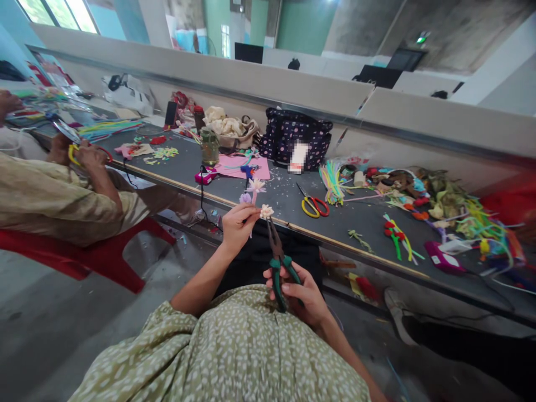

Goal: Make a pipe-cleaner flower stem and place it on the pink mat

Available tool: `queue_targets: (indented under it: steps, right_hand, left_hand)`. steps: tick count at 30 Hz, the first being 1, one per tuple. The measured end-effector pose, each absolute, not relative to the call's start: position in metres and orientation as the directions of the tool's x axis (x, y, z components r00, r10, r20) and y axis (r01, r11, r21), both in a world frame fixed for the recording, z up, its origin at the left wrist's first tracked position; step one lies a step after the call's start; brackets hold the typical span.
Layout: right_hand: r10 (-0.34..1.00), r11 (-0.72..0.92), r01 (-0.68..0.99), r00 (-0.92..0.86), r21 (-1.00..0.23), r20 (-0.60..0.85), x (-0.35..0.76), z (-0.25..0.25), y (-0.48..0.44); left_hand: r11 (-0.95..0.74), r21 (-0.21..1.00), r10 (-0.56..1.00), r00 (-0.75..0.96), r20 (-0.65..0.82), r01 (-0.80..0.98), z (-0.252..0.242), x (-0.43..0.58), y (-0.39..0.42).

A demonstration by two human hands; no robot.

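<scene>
Pinched in my left hand [239, 224] is a small spray of fuzzy craft flowers, with a cream flower [266, 211] at the fingertips. A pale pink flower [257, 186] and a lilac flower [245, 198] stand just above the hand. My right hand [307, 293] is wrapped round the green handles of long-nose pliers [274, 245]. The jaw tips point up at the cream flower's underside; whether they grip it I cannot tell. Beyond, on the table, lie scissors [310, 209] with yellow and red handles.
The dark table [288, 195] has a wooden front edge. A jar [209, 147], a polka-dot bag [297, 134], a pipe-cleaner bundle [333, 181] and a magenta device [444, 258] stand on it. To the left, a co-worker's hand [92, 156] holds scissors; a red stool [125, 251] is below.
</scene>
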State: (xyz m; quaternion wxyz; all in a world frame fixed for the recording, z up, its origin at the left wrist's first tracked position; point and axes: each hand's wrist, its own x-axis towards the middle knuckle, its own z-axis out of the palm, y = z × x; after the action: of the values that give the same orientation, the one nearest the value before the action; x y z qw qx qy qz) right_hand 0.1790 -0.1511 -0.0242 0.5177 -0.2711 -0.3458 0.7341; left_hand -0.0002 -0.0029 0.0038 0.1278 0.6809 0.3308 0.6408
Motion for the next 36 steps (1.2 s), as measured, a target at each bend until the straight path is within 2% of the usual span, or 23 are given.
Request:
queue_targets:
  steps: [20,25,30,36]
  right_hand:
    - [0.954,-0.233,-0.561,-0.291,-0.794,-0.074,0.1799,-0.0198,-0.1464]
    - [0.953,-0.245,-0.565,-0.290,-0.788,-0.089,0.1804,-0.0201,-0.1463]
    - [0.945,-0.267,-0.596,-0.314,-0.757,-0.086,0.1800,-0.0176,-0.1468]
    - [0.928,-0.325,-0.644,-0.358,-0.693,-0.102,0.1865,-0.0244,-0.1450]
  left_hand:
    - [-0.782,0.550,0.573,-0.010,0.820,0.293,0.0073,0.0031,-0.0065]
    - [-0.769,0.570,0.593,-0.008,0.805,0.289,0.0056,0.0051,-0.0060]
    - [-0.756,0.591,0.616,-0.003,0.788,0.282,0.0045,0.0059,-0.0053]
    - [-0.782,0.557,0.580,0.000,0.815,0.279,0.0030,0.0060,-0.0038]
